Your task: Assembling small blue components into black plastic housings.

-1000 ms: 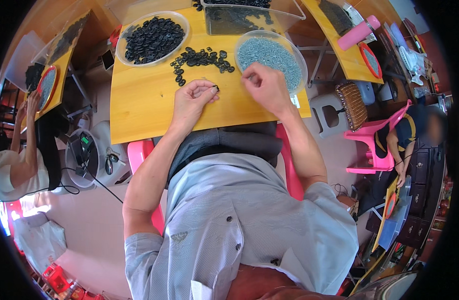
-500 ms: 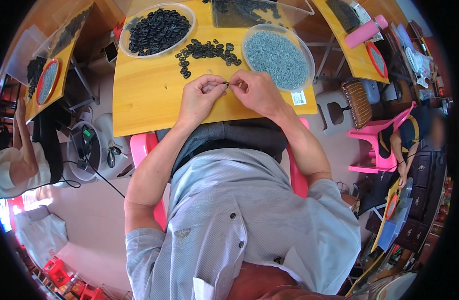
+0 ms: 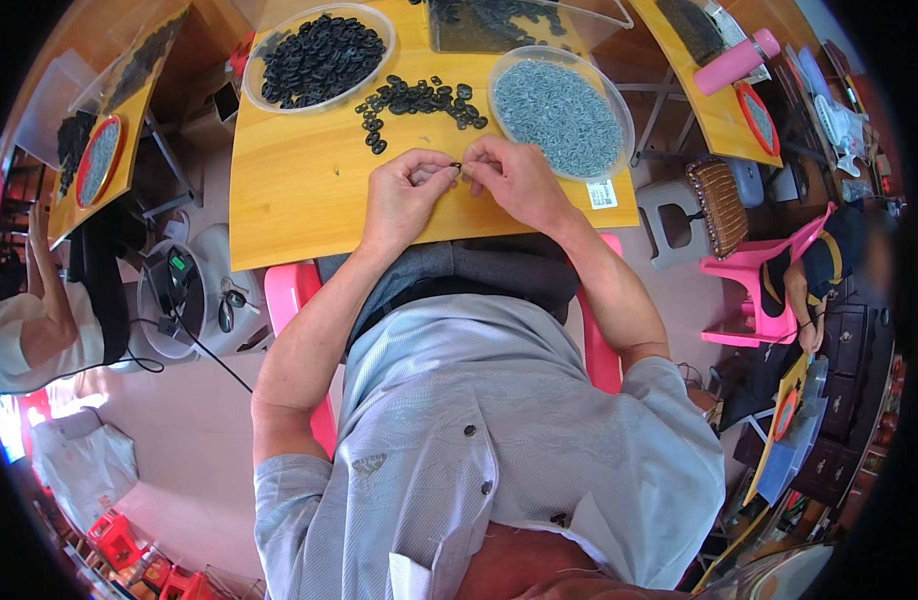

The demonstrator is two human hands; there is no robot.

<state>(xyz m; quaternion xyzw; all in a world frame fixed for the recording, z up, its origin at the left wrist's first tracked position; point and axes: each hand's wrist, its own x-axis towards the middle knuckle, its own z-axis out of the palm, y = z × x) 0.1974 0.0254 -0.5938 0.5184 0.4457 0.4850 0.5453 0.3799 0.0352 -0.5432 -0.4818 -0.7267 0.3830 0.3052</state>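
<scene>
Over the near part of the yellow table [image 3: 309,205], my two hands meet fingertip to fingertip. My left hand [image 3: 404,197] pinches a small black plastic piece [image 3: 456,167] between thumb and finger. Right against it, my right hand [image 3: 519,182] is closed in a pinch; what its fingertips hold is too small to make out. Beyond the hands lies a loose group of black oval pieces with holes [image 3: 419,99]. More such pieces fill a round clear tray [image 3: 387,62] at the far left. A second round tray [image 3: 627,125], at the far right, is full of small silvery screws.
At the table's far edge stands a clear plastic bin [image 3: 479,38] with dark pieces. Side tables carry red trays [image 3: 97,165] of screws and a pink bottle [image 3: 736,63]. Co-workers sit left and right. A grey stool [image 3: 669,225] and a bucket [image 3: 169,300] stand on the floor.
The whole view has shifted very slightly. Both hands stay together at the black piece, with only a small movement of the right fingertips.
</scene>
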